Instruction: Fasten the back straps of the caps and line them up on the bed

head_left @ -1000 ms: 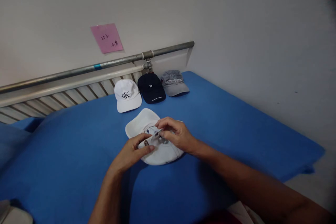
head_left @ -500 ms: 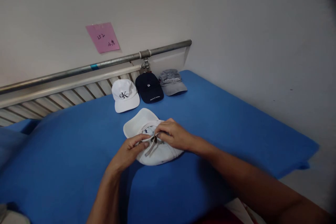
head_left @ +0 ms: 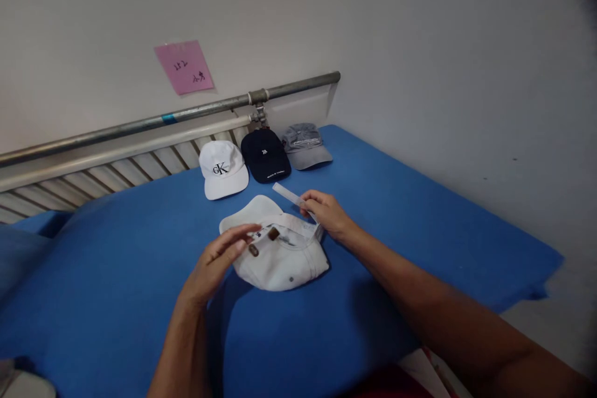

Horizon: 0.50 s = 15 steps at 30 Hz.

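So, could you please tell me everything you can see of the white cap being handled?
The white cap looks like fabric, with a curved brim pointing away and brown, metal-looking fittings near its opening. It lies on the blue surface. The right hand pinches its strap, whose free end sticks out; the left hand is at its edge, contact unclear.

A handwritten number, apparently 252, stands above two characters on the pink sheet. Black letters, seemingly CK, mark the upright white cap; the black cap's white lettering is too small to read.
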Motion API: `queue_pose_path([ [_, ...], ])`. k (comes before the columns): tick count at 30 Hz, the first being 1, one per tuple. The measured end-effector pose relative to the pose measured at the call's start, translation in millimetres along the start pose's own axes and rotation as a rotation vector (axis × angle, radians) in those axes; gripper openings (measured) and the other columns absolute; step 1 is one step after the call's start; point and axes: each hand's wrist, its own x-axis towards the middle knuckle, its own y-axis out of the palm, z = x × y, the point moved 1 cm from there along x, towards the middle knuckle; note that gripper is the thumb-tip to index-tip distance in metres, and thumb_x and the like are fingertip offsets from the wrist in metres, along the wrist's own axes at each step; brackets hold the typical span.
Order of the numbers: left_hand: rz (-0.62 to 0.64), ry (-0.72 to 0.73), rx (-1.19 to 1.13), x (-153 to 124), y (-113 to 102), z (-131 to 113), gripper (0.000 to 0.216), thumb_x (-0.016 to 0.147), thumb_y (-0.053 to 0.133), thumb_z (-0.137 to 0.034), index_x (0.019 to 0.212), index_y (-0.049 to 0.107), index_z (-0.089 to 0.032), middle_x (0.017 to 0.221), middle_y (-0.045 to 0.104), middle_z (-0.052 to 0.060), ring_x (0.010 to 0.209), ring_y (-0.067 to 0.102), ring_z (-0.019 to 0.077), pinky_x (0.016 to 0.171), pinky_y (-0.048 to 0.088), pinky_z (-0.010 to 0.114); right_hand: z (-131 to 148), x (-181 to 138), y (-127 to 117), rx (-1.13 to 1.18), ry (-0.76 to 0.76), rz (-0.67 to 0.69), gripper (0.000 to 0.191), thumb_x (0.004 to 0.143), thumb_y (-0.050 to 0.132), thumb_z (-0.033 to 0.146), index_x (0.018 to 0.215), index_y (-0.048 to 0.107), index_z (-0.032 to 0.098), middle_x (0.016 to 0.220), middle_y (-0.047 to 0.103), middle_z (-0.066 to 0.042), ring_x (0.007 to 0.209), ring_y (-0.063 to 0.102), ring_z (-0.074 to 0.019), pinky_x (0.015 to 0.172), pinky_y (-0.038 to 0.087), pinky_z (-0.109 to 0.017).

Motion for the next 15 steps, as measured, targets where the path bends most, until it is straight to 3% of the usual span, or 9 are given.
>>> queue_pose_path([
  [3,-0.307,0.099,0.117,8.4,-16.3,16.2,0.03,0.083,0.054,-0.016,0.107,0.069,-0.025,0.123,0.063,0.004,0.123,0.05,0.0243,0.11,0.03,0.043,3.8,-2.3,-2.8,0.121,-0.04,0.007,0.008,0.068,0.05,0.023,0.067,0.056,0.019,0.06,0.056,0.003,0.06,0.048,-0.0118,0.063,0.038,-0.026],
  [5,-0.424,0.087,0.24,16.7,-22.7,29.9,0.04,0.07,0.055,0.002,0.095,0.072,-0.024,0.122,0.064,0.004,0.129,0.044,0.0251,0.115,0.021,0.045,4.8,-4.5,-2.7,0.157,-0.07,0.033,0.009,0.067,0.051,0.024,0.068,0.058,0.018,0.061,0.057,0.002,0.059,0.048,-0.0115,0.063,0.038,-0.026],
  [8,-0.474,0.043,0.263,26.3,-21.0,40.0,0.046,0.063,0.054,0.013,0.086,0.074,-0.022,0.122,0.064,0.005,0.132,0.04,0.0265,0.115,0.016,0.047,3.6,-4.3,-3.6,0.176,-0.08,0.066,0.012,0.068,0.054,0.027,0.07,0.061,0.018,0.063,0.059,0.002,0.059,0.049,-0.0119,0.064,0.039,-0.027],
  [10,-0.465,0.011,0.134,26.6,-15.4,34.6,0.038,0.063,0.058,0.013,0.076,0.074,-0.019,0.118,0.066,0.007,0.135,0.036,0.0269,0.115,0.016,0.045,4.0,-2.6,-6.9,0.23,-0.08,0.03,0.014,0.068,0.056,0.029,0.074,0.064,0.019,0.067,0.062,0.0,0.062,0.053,-0.0134,0.067,0.042,-0.029],
  [12,-0.47,-0.013,-0.087,21.1,-10.9,22.5,0.034,0.062,0.059,0.015,0.066,0.071,-0.017,0.11,0.067,0.01,0.138,0.031,0.0261,0.113,0.023,0.041,6.6,0.1,-13.0,0.359,-0.086,-0.056,0.017,0.067,0.06,0.03,0.079,0.066,0.02,0.072,0.064,-0.001,0.069,0.058,-0.0158,0.072,0.044,-0.031],
  [15,-0.564,0.028,-0.069,4.0,-14.1,4.1,0.033,0.063,0.062,0.013,0.063,0.069,-0.019,0.104,0.069,0.008,0.129,0.045,0.0234,0.109,0.031,0.039,8.3,9.6,-25.3,0.645,0.075,-0.265,0.012,0.072,0.055,0.025,0.07,0.066,0.021,0.067,0.062,-0.003,0.067,0.059,-0.0148,0.074,0.044,-0.034],
])
